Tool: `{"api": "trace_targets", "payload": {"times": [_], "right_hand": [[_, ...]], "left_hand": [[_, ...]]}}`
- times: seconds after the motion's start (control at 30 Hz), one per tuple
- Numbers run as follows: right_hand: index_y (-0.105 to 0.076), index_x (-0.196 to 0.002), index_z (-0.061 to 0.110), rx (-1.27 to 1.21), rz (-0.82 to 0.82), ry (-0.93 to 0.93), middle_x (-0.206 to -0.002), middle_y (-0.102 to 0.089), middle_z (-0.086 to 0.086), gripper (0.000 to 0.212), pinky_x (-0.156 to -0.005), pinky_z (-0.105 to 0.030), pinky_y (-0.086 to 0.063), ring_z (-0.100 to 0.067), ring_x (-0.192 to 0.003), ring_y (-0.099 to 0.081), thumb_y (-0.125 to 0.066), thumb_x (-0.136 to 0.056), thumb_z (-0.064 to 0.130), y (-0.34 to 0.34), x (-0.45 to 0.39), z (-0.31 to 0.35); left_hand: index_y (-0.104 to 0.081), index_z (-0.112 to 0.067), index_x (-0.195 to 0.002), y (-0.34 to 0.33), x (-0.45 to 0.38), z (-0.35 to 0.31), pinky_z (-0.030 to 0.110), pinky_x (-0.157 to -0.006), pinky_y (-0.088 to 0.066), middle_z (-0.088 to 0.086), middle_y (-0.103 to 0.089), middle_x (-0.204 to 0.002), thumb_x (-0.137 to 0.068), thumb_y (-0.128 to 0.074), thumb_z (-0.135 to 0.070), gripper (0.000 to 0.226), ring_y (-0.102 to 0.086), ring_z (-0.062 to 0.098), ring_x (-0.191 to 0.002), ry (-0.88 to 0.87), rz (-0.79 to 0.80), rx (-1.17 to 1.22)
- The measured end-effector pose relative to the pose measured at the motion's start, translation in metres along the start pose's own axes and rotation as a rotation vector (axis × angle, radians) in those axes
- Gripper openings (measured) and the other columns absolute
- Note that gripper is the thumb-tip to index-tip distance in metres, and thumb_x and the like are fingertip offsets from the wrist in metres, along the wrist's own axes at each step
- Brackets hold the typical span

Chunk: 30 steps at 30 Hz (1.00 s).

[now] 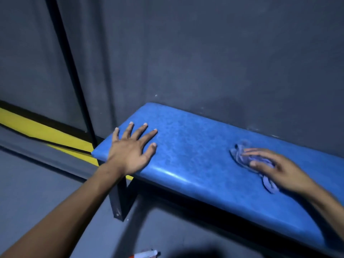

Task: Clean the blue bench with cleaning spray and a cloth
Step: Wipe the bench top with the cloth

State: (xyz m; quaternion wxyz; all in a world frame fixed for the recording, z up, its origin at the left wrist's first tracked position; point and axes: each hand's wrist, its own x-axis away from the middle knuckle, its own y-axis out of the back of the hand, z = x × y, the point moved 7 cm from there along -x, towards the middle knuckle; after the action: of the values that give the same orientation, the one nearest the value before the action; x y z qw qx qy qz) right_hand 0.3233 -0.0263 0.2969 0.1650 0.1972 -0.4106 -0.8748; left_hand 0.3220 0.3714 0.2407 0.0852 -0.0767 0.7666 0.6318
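The blue padded bench runs from the centre toward the lower right, against a dark grey wall. My left hand lies flat on its left end, fingers spread, holding nothing. My right hand presses a crumpled bluish-grey cloth onto the bench top further right; the cloth shows in front of the fingers and trails out under the palm. The top of a spray bottle, white with a bit of red, peeks in at the bottom edge on the floor.
A dark metal bench leg drops to the grey floor below the left end. A black vertical post stands at the left, with a yellow floor stripe behind it.
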Motion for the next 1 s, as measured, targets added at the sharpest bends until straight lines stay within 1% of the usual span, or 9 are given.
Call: {"api": "trace_targets", "payload": {"times": [0.07,0.17,0.27,0.33,0.5,0.73,0.83,0.9,1.0], "right_hand": [[-0.072,-0.120,0.026,0.031,-0.040,0.007,-0.128,-0.066,0.029,0.025,-0.098,0.002,-0.034,0.001,-0.127,-0.057,-0.066,-0.096,0.020,-0.009,-0.050,-0.010],[-0.065,-0.134,0.017,0.019,-0.082,-0.024,-0.142,-0.063,0.003,0.033,-0.095,0.006,-0.032,0.008,-0.119,-0.055,-0.063,-0.101,0.022,-0.045,-0.145,-0.004],[-0.068,-0.130,0.013,0.015,-0.046,0.029,-0.141,-0.061,0.003,0.031,-0.109,-0.020,-0.045,0.015,-0.111,-0.055,-0.065,-0.100,0.022,-0.088,-0.200,0.043],[-0.072,-0.125,0.019,0.042,0.046,0.177,-0.139,-0.060,0.013,0.029,-0.116,-0.032,-0.040,0.005,-0.129,-0.053,-0.069,-0.097,0.025,-0.110,-0.182,0.081],[-0.071,-0.130,0.025,0.009,0.262,0.325,-0.145,-0.059,0.015,0.038,-0.113,-0.020,-0.039,-0.004,-0.136,-0.053,-0.075,-0.092,0.029,-0.091,-0.049,0.093],[-0.071,-0.124,0.027,0.165,-0.110,0.098,-0.137,-0.066,0.011,0.036,-0.114,-0.038,-0.043,-0.008,-0.134,-0.056,-0.060,-0.094,0.044,-0.054,-0.145,0.006],[-0.074,-0.122,0.021,0.175,-0.223,0.061,-0.135,-0.067,0.005,0.035,-0.097,-0.016,-0.050,-0.012,-0.124,-0.064,-0.064,-0.094,0.040,-0.088,-0.203,0.032],[-0.075,-0.118,0.019,0.077,-0.126,0.133,-0.130,-0.068,0.007,0.026,-0.083,-0.014,-0.055,-0.003,-0.104,-0.070,-0.068,-0.096,0.032,-0.117,-0.192,0.077],[-0.074,-0.121,0.020,0.025,0.019,0.309,-0.134,-0.068,0.009,0.028,-0.107,-0.015,-0.041,0.002,-0.125,-0.058,-0.071,-0.095,0.030,-0.123,-0.114,0.122]], "left_hand": [[-0.011,-0.056,-0.155,-0.001,-0.001,-0.001,0.058,-0.123,0.004,-0.020,-0.008,-0.169,-0.091,-0.005,-0.069,0.066,0.002,0.020,-0.158,-0.005,-0.010,0.001],[-0.014,-0.056,-0.155,-0.001,0.001,0.001,0.058,-0.124,0.002,-0.022,-0.011,-0.168,-0.091,-0.006,-0.069,0.065,0.000,0.018,-0.158,-0.008,-0.039,0.011],[-0.016,-0.054,-0.156,0.000,0.001,0.003,0.057,-0.124,0.001,-0.021,-0.013,-0.168,-0.091,-0.007,-0.068,0.066,-0.001,0.016,-0.158,-0.008,-0.050,0.026],[-0.018,-0.052,-0.156,0.000,0.001,0.003,0.057,-0.124,0.000,-0.019,-0.016,-0.168,-0.092,-0.008,-0.066,0.066,-0.002,0.017,-0.158,-0.010,-0.061,0.027],[-0.019,-0.050,-0.157,-0.003,0.000,0.004,0.057,-0.124,-0.002,-0.019,-0.017,-0.168,-0.094,-0.011,-0.064,0.065,-0.004,0.018,-0.158,-0.013,-0.070,0.017],[-0.016,-0.050,-0.158,-0.001,0.001,0.002,0.058,-0.123,0.000,-0.019,-0.015,-0.168,-0.094,-0.007,-0.064,0.066,-0.002,0.020,-0.158,-0.012,-0.061,0.017],[-0.016,-0.050,-0.157,-0.001,0.001,0.004,0.057,-0.124,-0.001,-0.020,-0.015,-0.168,-0.094,-0.007,-0.064,0.065,-0.002,0.018,-0.158,-0.008,-0.068,0.019],[-0.018,-0.050,-0.157,-0.001,0.000,0.003,0.057,-0.124,-0.002,-0.019,-0.017,-0.168,-0.095,-0.009,-0.063,0.064,-0.004,0.018,-0.158,-0.017,-0.069,0.016],[-0.023,-0.048,-0.157,0.000,0.002,0.004,0.058,-0.123,-0.004,-0.017,-0.022,-0.167,-0.095,-0.012,-0.060,0.064,-0.009,0.020,-0.157,-0.018,-0.088,0.027]]}}
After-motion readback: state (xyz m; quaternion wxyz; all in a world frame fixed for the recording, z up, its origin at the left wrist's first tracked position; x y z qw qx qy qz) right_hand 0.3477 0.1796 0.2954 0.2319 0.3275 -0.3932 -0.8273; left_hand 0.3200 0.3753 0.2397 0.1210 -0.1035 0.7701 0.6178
